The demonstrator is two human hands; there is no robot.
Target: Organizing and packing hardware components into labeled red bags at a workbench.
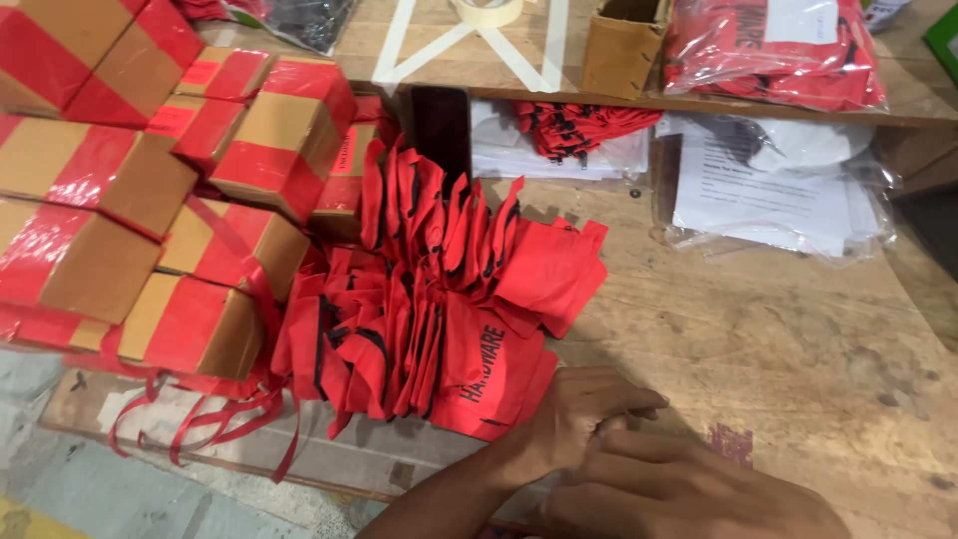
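Two hands: both low at the near edge of the table (798,339), touching each other.
Left hand (574,419): fingers curled inward, resting on the wood; cannot tell whether anything is pinched in them.
Right hand (689,489): lies flat and loose, fingers extended toward the left hand, holding nothing visible.
Red pouches (439,299): fanned heap with black cords, just left of the left hand, lowest pouch nearly touching its wrist.
Open room: bare wood to the right of the heap, up to the far shelf edge.
Taped boxes (130,200): cardboard stack bound in red tape, left of the heap, overhanging the table's left edge.
Bagged papers (778,190): clear bag under the shelf, far right.
Shelf (499,70): carries a tape roll (489,10), a small carton (624,45), bagged red goods (773,50).
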